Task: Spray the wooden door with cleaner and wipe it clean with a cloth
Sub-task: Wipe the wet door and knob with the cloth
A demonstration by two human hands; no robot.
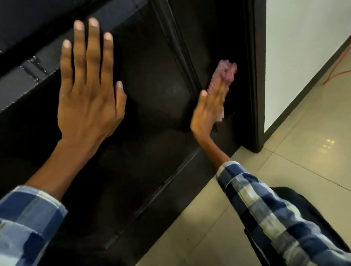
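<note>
You are standing in an indoor hallway or room entrance, home or office I cannot tell: a dark wooden door [156, 88] is meeting glossy beige floor tiles [301, 137], with a white wall [305, 47] and dark skirting [311, 84] running beside the door.

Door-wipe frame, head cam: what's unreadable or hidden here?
- Spray cleaner: not in the head view; location unknown.
- Pink cloth: motion-blurred, and the right hand covers most of it; folds unreadable.
- Dark wooden door: too dark to judge wet, dirty or clean; its top is cut off by the frame edge.
- Left hand: flat on the door, palm contact hidden beneath it.
</note>
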